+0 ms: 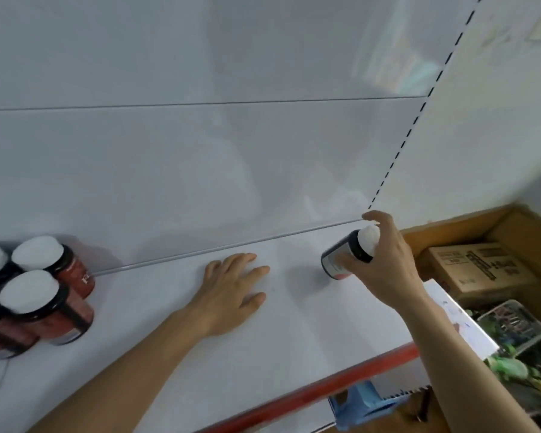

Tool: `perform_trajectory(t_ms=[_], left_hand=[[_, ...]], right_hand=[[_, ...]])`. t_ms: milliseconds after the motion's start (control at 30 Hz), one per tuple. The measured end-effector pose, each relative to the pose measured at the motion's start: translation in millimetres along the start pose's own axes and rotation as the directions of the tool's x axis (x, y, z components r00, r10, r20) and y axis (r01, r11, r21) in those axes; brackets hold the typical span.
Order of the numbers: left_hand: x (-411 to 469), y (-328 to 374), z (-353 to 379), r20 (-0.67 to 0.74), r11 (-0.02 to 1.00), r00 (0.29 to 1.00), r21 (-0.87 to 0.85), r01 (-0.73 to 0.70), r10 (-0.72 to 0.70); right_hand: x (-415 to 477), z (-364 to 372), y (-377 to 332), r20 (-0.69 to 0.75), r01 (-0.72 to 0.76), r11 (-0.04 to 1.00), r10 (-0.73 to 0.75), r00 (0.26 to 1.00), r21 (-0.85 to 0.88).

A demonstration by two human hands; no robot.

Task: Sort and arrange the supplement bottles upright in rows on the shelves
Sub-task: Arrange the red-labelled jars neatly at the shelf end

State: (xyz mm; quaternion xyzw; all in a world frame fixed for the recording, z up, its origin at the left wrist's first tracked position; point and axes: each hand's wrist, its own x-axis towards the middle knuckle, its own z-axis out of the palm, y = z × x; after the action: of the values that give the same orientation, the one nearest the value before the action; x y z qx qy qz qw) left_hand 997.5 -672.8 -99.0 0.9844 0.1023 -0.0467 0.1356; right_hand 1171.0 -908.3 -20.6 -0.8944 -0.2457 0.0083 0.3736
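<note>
Leaning bottle [341, 255] in right hand [385, 264]

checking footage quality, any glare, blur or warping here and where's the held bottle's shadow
Head view: pale glare on the back panel, upper right; the bottle in the right hand throws a soft shadow leftward onto the shelf. Head view: wide-angle lens slants the shelf lines; the red bottles at left look soft.

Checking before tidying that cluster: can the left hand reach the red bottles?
Probably yes: the left hand lies flat and empty, with bare shelf between it and the red bottles.
</note>
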Motion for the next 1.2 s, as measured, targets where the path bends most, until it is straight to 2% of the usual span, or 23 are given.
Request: perform_trajectory(t_ms=[133,233,400,500,567,633,767,833,900,967,1000,1200], left_hand=[[-35,-31,-13,0.082,0.994,0.991,-0.048,-0.098,0.101],[-87,-60,-20,0.059,0.988,0.996,-0.141,-0.061,0.070],[-170,-105,-29,-0.036,0.933,0.997,-0.357,0.051,-0.069],[-203,-120,-30,-0.071,0.886,0.991,-0.459,0.071,-0.116],[-218,-131,-28,-0.078,0.873,0.990,-0.483,0.069,-0.121],[-230,-143,-27,-0.089,0.872,0.990,-0.487,0.054,-0.110],[-249,-169,-27,-0.131,0.853,0.986,-0.521,0.023,-0.107],[-253,-180,-26,-0.140,0.854,0.986,-0.520,0.008,-0.095],[-255,-187,-22,-0.163,0.863,0.983,-0.506,-0.013,-0.081],[-255,-190,-18,-0.197,0.869,0.978,-0.493,-0.038,-0.069],[-255,-191,-15,-0.213,0.870,0.975,-0.490,-0.055,-0.059],[-254,-194,-13,-0.224,0.869,0.974,-0.487,-0.091,-0.024]], right_hand=[[-1,47,-62,0.083,0.149,0.959,-0.173,0.981,0.239],[-3,93,-110,0.177,0.213,0.902,-0.295,0.939,0.376],[-19,175,-186,0.294,0.349,0.822,-0.506,0.811,0.451],[-35,223,-219,0.269,0.445,0.788,-0.580,0.769,0.425],[-49,248,-231,0.202,0.482,0.775,-0.592,0.780,0.408],[-61,264,-233,0.154,0.458,0.781,-0.561,0.814,0.423],[-69,279,-211,0.231,0.316,0.813,-0.470,0.852,0.490],[-74,284,-195,0.261,0.278,0.865,-0.408,0.875,0.418],[-79,288,-185,0.236,0.387,0.888,-0.443,0.865,0.247],[-82,290,-182,0.190,0.515,0.857,-0.510,0.839,0.023],[-83,291,-182,0.191,0.534,0.844,-0.517,0.834,-0.046],[-86,292,-182,0.214,0.528,0.837,-0.494,0.843,-0.147]])
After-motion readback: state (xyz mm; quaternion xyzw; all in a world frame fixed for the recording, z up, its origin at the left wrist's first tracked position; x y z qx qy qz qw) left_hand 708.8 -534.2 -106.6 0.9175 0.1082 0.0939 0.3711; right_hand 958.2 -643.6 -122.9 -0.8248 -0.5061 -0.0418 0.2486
